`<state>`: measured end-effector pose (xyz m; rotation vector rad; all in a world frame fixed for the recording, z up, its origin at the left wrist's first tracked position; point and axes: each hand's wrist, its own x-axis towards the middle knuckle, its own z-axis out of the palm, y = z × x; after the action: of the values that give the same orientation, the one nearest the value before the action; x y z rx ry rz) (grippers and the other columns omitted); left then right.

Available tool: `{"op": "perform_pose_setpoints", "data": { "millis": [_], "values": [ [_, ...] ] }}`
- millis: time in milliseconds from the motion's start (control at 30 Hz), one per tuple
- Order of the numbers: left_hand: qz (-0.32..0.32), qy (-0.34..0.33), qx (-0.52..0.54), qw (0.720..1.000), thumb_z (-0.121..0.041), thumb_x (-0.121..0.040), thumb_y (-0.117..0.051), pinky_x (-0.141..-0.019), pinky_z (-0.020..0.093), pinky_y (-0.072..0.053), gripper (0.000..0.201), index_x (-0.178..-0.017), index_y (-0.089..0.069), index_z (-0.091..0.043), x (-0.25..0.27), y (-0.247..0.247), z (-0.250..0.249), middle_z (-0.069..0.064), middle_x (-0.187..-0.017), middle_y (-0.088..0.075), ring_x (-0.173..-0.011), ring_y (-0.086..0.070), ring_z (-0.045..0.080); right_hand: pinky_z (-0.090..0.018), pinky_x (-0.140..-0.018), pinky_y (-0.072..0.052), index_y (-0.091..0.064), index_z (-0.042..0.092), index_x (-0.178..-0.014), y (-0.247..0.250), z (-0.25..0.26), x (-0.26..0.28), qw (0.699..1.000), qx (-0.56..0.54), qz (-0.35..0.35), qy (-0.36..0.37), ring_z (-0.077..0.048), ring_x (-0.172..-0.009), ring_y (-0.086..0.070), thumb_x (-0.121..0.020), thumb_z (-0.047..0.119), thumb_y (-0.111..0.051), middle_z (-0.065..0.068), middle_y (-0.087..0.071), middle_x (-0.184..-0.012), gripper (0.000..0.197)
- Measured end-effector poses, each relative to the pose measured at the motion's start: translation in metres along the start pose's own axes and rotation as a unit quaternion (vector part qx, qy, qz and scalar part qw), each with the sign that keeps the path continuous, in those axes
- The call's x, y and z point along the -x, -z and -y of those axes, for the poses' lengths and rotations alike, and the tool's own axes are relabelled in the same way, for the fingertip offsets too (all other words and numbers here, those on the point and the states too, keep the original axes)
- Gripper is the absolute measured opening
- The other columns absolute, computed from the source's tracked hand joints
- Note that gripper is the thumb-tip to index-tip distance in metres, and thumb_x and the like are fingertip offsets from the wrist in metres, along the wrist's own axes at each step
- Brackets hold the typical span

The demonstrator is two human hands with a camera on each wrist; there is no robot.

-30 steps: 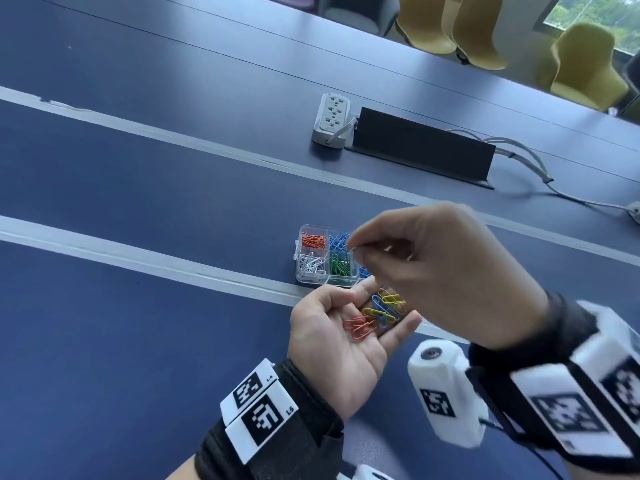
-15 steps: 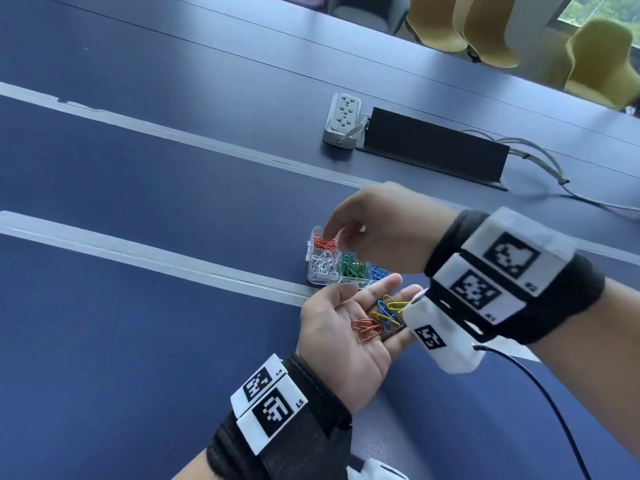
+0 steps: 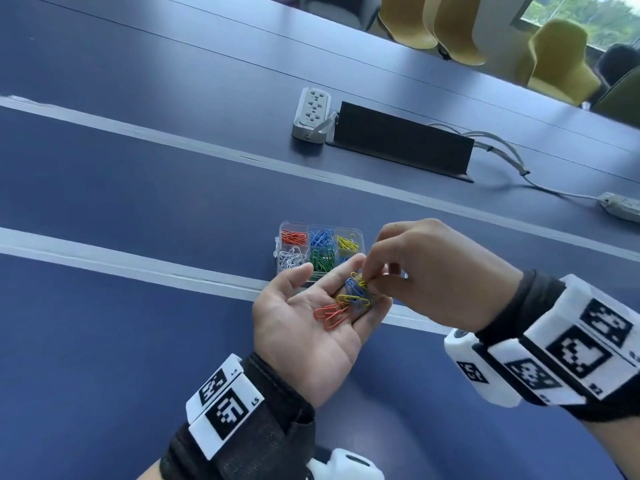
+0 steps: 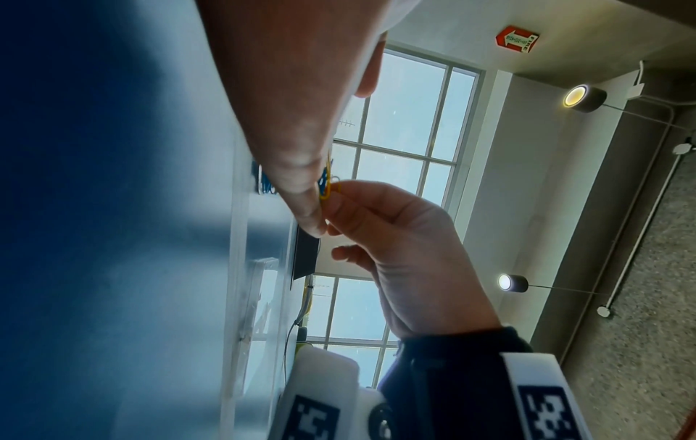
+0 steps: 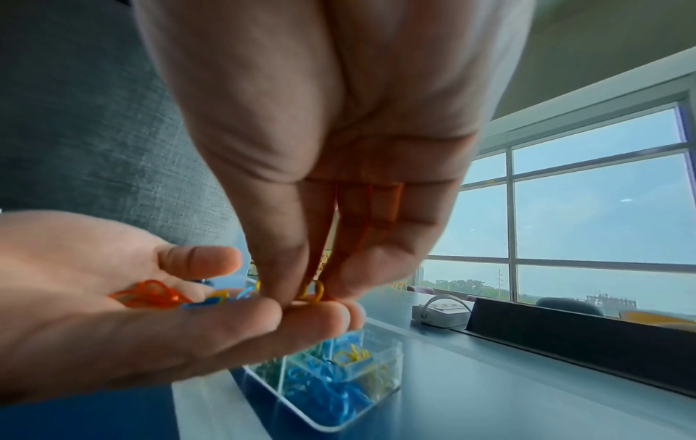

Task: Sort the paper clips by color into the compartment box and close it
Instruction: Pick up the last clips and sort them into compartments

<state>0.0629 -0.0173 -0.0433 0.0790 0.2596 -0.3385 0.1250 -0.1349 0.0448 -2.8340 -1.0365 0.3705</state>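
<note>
My left hand (image 3: pixel 311 313) lies palm up just in front of the clear compartment box (image 3: pixel 292 226), carrying a small heap of orange, yellow and blue paper clips (image 3: pixel 346 301) on its straight fingers. My right hand (image 3: pixel 372 277) reaches over those fingers, and its thumb and forefinger pinch a yellow clip (image 5: pixel 314 293) at the tip of the heap. The box stands with no lid over it and holds orange clips (image 3: pixel 294 237), blue, yellow, white and green ones in separate compartments. In the right wrist view the box (image 5: pixel 391 369) sits directly under both hands.
On the dark blue table (image 3: pixel 138 188), behind the box, are a white power strip (image 3: pixel 311 112) and a black cable cover (image 3: pixel 401 142) with grey cables running right to another strip (image 3: pixel 621 206). Yellow chairs (image 3: pixel 561 60) line the far side.
My right hand came back from the orange compartment at the box's far left to my left palm, and now pinches a yellow clip there. The left hand stayed in place.
</note>
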Motion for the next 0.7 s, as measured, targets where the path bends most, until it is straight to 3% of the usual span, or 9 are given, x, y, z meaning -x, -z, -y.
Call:
{"op": "perform_pose_setpoints", "data": {
  "millis": [200, 367, 467, 533, 600, 700],
  "values": [
    [-0.026, -0.016, -0.026, 0.999, -0.035, -0.086, -0.034, -0.103, 0.046, -0.039, 0.062, -0.125, -0.053, 0.009, 0.0, -0.001, -0.003, 0.026, -0.128, -0.056, -0.115, -0.051, 0.039, -0.023, -0.069, -0.046, -0.073, 0.023, -0.09, 0.0, -0.004, 0.005, 0.995, -0.072, -0.062, -0.025, -0.015, -0.066, -0.06, -0.078, 0.013, -0.066, 0.002, -0.07, -0.074, 0.018],
    [-0.011, -0.024, 0.001, 1.0, -0.033, -0.084, -0.036, -0.107, 0.044, -0.035, 0.063, -0.126, -0.051, 0.012, 0.002, -0.003, -0.002, 0.026, -0.121, -0.056, -0.095, -0.052, 0.031, -0.03, -0.069, -0.049, -0.072, 0.023, -0.086, -0.013, 0.004, 0.003, 0.996, -0.064, -0.057, -0.035, -0.018, -0.069, -0.059, -0.077, 0.017, -0.065, 0.0, -0.068, -0.072, 0.013],
    [-0.018, -0.029, 0.001, 0.999, -0.032, -0.083, -0.038, -0.104, 0.046, -0.04, 0.062, -0.124, -0.052, 0.012, 0.003, -0.005, -0.003, 0.029, -0.124, -0.057, -0.102, -0.055, 0.035, -0.026, -0.063, -0.049, -0.072, 0.019, -0.078, -0.012, -0.002, -0.001, 0.986, -0.14, -0.055, -0.074, -0.011, -0.061, -0.058, -0.076, 0.021, -0.069, 0.0, -0.069, -0.068, 0.004],
    [-0.023, -0.03, -0.005, 0.999, -0.032, -0.083, -0.039, -0.1, 0.046, -0.044, 0.061, -0.123, -0.053, 0.012, 0.003, -0.007, -0.003, 0.029, -0.116, -0.061, -0.102, -0.058, 0.036, -0.023, -0.056, -0.051, -0.071, 0.013, -0.076, -0.009, -0.006, -0.002, 0.958, -0.263, -0.031, -0.107, -0.009, -0.055, -0.057, -0.077, 0.019, -0.072, -0.005, -0.071, -0.067, 0.006],
    [-0.034, -0.032, -0.009, 0.999, -0.033, -0.082, -0.039, -0.1, 0.046, -0.043, 0.061, -0.124, -0.053, 0.01, 0.003, -0.007, -0.004, 0.027, -0.114, -0.063, -0.112, -0.057, 0.037, -0.018, -0.05, -0.049, -0.07, 0.01, -0.075, -0.005, -0.009, -0.002, 0.911, -0.392, -0.019, -0.128, -0.009, -0.052, -0.056, -0.076, 0.012, -0.073, -0.004, -0.07, -0.063, 0.004],
    [-0.04, -0.035, -0.008, 0.999, -0.033, -0.083, -0.038, -0.103, 0.046, -0.039, 0.06, -0.124, -0.054, 0.008, 0.004, -0.007, -0.005, 0.027, -0.117, -0.063, -0.118, -0.056, 0.038, -0.016, -0.047, -0.048, -0.069, 0.011, -0.082, -0.001, -0.014, 0.001, 0.799, -0.585, -0.017, -0.137, -0.007, -0.049, -0.053, -0.07, 0.01, -0.067, 0.003, -0.063, -0.058, 0.013]
  ]
}}
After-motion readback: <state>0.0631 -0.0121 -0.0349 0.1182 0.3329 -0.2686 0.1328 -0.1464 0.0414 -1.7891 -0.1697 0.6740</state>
